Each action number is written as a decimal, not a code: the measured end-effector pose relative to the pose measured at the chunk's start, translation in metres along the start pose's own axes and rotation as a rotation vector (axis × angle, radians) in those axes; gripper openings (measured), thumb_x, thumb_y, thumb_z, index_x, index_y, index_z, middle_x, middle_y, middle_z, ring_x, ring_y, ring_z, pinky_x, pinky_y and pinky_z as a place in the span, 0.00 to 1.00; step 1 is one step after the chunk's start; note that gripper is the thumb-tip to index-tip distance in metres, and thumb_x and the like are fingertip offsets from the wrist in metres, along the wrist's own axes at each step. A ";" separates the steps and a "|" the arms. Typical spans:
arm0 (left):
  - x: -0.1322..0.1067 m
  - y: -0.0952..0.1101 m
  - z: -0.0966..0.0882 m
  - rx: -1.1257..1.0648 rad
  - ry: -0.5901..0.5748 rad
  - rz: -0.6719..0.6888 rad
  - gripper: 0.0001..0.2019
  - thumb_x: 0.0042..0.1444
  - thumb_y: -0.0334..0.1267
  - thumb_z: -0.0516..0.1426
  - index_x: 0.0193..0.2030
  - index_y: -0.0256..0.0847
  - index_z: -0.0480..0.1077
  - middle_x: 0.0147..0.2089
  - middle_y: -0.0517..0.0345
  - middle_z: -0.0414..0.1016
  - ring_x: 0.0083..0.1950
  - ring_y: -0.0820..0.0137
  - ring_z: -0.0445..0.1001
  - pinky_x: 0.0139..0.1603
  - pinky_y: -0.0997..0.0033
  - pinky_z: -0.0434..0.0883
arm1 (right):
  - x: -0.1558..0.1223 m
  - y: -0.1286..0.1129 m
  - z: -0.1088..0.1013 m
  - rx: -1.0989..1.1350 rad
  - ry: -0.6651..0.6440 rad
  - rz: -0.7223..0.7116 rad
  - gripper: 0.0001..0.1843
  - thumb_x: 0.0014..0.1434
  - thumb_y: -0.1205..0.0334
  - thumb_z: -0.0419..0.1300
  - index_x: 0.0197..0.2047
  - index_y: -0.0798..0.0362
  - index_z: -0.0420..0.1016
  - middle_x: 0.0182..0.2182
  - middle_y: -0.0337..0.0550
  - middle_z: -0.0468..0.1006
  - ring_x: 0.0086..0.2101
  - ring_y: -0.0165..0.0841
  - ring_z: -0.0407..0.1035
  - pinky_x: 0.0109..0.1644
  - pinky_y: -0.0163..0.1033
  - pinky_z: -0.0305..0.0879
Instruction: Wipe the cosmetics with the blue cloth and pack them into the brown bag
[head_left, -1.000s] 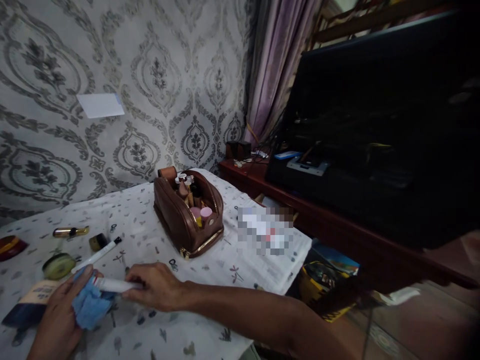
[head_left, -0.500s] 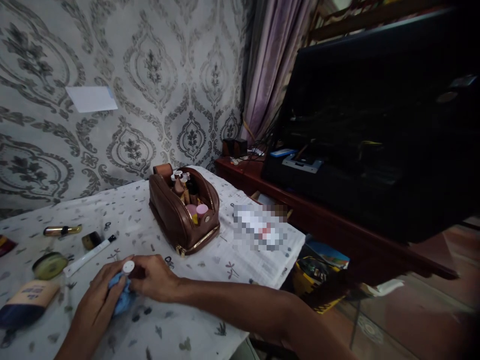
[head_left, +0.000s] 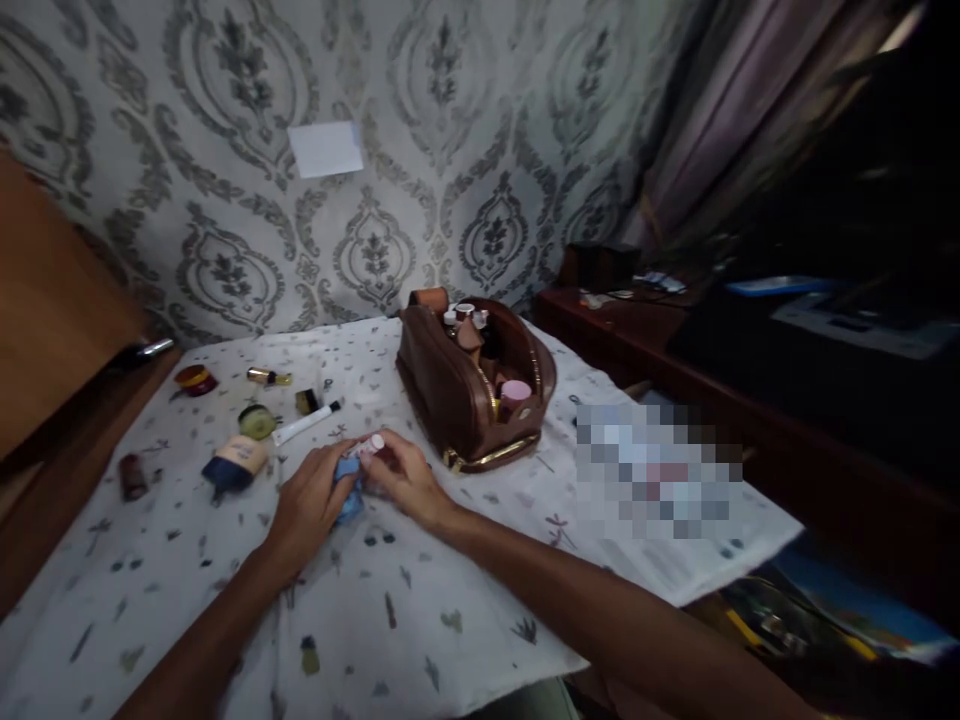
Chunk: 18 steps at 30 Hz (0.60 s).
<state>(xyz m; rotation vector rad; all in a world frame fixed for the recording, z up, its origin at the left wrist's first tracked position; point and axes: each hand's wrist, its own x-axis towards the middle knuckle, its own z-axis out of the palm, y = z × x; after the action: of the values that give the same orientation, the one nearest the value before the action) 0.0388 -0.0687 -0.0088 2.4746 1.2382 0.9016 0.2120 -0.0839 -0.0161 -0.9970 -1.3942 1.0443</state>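
A small white cylindrical tube [head_left: 373, 445] is held over the middle of the desk [head_left: 420, 640]. My left grip [head_left: 311, 495] bunches a crumpled light-blue cloth [head_left: 349, 492] against it; my right grip [head_left: 409, 480] closes on it. Toward the far edge stands an open brown leather bag [head_left: 442, 385].

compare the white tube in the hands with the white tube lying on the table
The held tube shows a pale, rounded end; the lying tube has a black tip.

The held tube looks thicker; the lying tube is slim.

The held tube is up between the left hand and right hand, against a blue cloth; the lying tube rests on its side, untouched.

Both are mainly white.
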 end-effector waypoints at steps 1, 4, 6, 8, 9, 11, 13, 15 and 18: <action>0.000 0.000 0.000 0.008 -0.003 0.013 0.18 0.66 0.43 0.48 0.58 0.42 0.67 0.53 0.50 0.76 0.56 0.61 0.73 0.59 0.58 0.70 | 0.001 0.000 -0.001 0.007 0.024 -0.003 0.12 0.62 0.55 0.57 0.42 0.53 0.71 0.32 0.38 0.73 0.34 0.30 0.68 0.38 0.33 0.65; 0.001 -0.002 -0.002 0.006 0.002 0.010 0.17 0.66 0.41 0.49 0.59 0.42 0.66 0.53 0.49 0.74 0.55 0.61 0.72 0.57 0.58 0.70 | 0.003 0.003 -0.002 0.061 0.059 0.030 0.15 0.61 0.48 0.57 0.40 0.53 0.70 0.29 0.37 0.71 0.30 0.29 0.67 0.31 0.32 0.62; 0.003 -0.003 -0.006 -0.008 0.023 -0.016 0.17 0.66 0.41 0.49 0.59 0.42 0.64 0.52 0.49 0.73 0.56 0.60 0.71 0.57 0.58 0.69 | 0.005 0.006 -0.002 0.102 0.063 0.077 0.17 0.59 0.45 0.58 0.39 0.52 0.69 0.28 0.36 0.70 0.27 0.29 0.65 0.26 0.31 0.59; 0.006 -0.003 -0.010 -0.010 0.077 -0.043 0.16 0.67 0.40 0.48 0.58 0.41 0.64 0.51 0.49 0.72 0.55 0.61 0.71 0.57 0.58 0.68 | 0.006 0.007 -0.002 0.116 0.072 0.104 0.19 0.58 0.44 0.59 0.39 0.52 0.69 0.27 0.36 0.70 0.26 0.29 0.65 0.23 0.31 0.56; 0.007 -0.003 -0.013 -0.008 0.117 -0.054 0.15 0.67 0.39 0.48 0.57 0.40 0.65 0.51 0.49 0.72 0.54 0.61 0.71 0.57 0.59 0.68 | 0.006 0.007 -0.001 0.105 0.067 0.101 0.18 0.58 0.45 0.59 0.39 0.52 0.69 0.27 0.37 0.70 0.26 0.29 0.66 0.24 0.31 0.56; 0.007 0.000 -0.018 -0.009 0.201 -0.061 0.13 0.67 0.38 0.47 0.55 0.40 0.65 0.50 0.49 0.72 0.53 0.62 0.71 0.56 0.59 0.68 | 0.005 0.006 0.000 0.047 0.038 0.064 0.16 0.58 0.48 0.59 0.39 0.53 0.70 0.27 0.37 0.72 0.28 0.30 0.67 0.28 0.32 0.60; 0.006 0.005 -0.020 -0.017 0.255 -0.041 0.12 0.68 0.37 0.46 0.53 0.40 0.65 0.49 0.49 0.72 0.54 0.62 0.71 0.57 0.60 0.68 | 0.002 0.002 0.002 -0.048 -0.009 0.008 0.12 0.58 0.54 0.60 0.40 0.53 0.72 0.29 0.38 0.74 0.30 0.30 0.67 0.32 0.34 0.63; 0.004 0.012 -0.018 -0.022 0.238 0.016 0.13 0.68 0.36 0.46 0.54 0.41 0.65 0.51 0.48 0.71 0.55 0.63 0.70 0.57 0.60 0.68 | -0.002 -0.003 0.004 -0.146 -0.073 -0.042 0.07 0.57 0.60 0.60 0.39 0.53 0.73 0.29 0.37 0.73 0.30 0.29 0.66 0.34 0.33 0.62; 0.000 0.017 -0.013 0.003 0.132 0.124 0.13 0.69 0.36 0.45 0.56 0.40 0.64 0.50 0.48 0.72 0.53 0.64 0.72 0.56 0.62 0.70 | -0.007 -0.009 0.005 -0.245 -0.138 -0.087 0.03 0.54 0.68 0.57 0.33 0.53 0.71 0.26 0.33 0.69 0.27 0.28 0.62 0.32 0.32 0.60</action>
<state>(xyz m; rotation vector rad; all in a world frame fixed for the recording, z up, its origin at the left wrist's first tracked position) 0.0422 -0.0800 0.0091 2.5546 1.1356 1.1117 0.2069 -0.0929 -0.0097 -1.0445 -1.6943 0.9064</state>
